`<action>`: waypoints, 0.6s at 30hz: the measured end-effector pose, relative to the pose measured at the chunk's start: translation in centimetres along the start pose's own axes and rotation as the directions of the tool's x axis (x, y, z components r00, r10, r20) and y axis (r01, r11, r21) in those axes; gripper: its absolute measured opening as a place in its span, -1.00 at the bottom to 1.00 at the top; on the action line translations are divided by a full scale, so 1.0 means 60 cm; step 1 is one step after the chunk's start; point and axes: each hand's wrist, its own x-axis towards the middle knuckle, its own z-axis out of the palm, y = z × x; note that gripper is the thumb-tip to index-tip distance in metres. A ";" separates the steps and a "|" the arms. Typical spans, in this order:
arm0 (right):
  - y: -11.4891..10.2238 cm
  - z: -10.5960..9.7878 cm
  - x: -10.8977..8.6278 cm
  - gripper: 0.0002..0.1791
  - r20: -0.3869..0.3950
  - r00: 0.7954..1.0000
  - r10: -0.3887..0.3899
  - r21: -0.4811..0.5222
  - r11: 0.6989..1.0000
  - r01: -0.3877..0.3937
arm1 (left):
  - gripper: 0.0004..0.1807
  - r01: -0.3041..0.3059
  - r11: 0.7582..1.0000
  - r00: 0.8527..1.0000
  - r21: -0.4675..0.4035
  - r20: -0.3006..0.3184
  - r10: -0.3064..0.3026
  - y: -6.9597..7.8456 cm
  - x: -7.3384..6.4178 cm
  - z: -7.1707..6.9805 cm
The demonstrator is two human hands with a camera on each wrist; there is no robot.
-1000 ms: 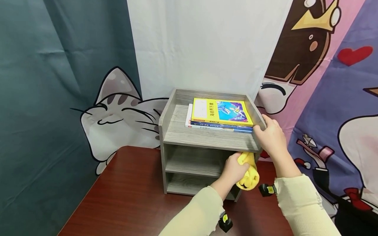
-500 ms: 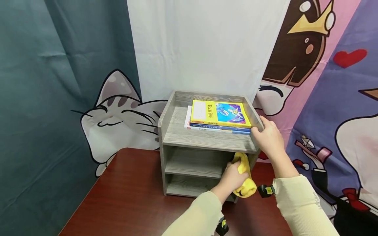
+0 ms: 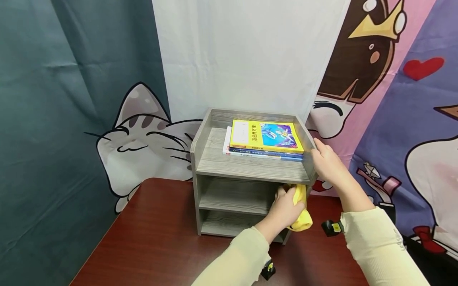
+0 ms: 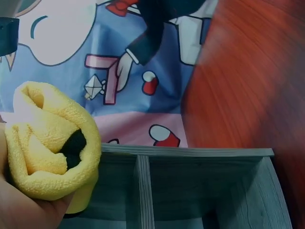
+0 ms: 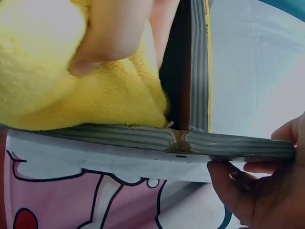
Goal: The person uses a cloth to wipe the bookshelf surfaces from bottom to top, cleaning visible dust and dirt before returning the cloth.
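Note:
My left hand (image 3: 285,210) grips a rolled yellow plush towel (image 3: 301,221) at the right end of the middle opening of the grey wooden shelf (image 3: 229,167). In the left wrist view the towel's (image 4: 90,157) coiled end faces the camera, with a black patch inside the roll. The towel's upper part reaches in beside the right side panel. On that panel's upper edge, my right hand (image 3: 328,162) holds on; the right wrist view has its fingers (image 5: 221,183) on both sides of the board.
A small stack of books (image 3: 266,137), a yellow one uppermost, lies on the shelf's top. The shelf stands on a reddish-brown table (image 3: 150,238). Behind it hang a white curtain (image 3: 250,51), a green curtain (image 3: 71,119) and a cartoon-printed cloth (image 3: 390,99).
The towel and my left hand dipped, then came up slightly. My right forearm has swung outward to the right while that hand stays at the panel.

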 end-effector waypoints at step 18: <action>0.001 -0.006 -0.001 -0.35 0.069 0.998 -0.012 0.059 0.998 0.008 | -0.46 0.027 1.000 0.999 0.000 0.042 -0.027 0.016 -0.003 -0.006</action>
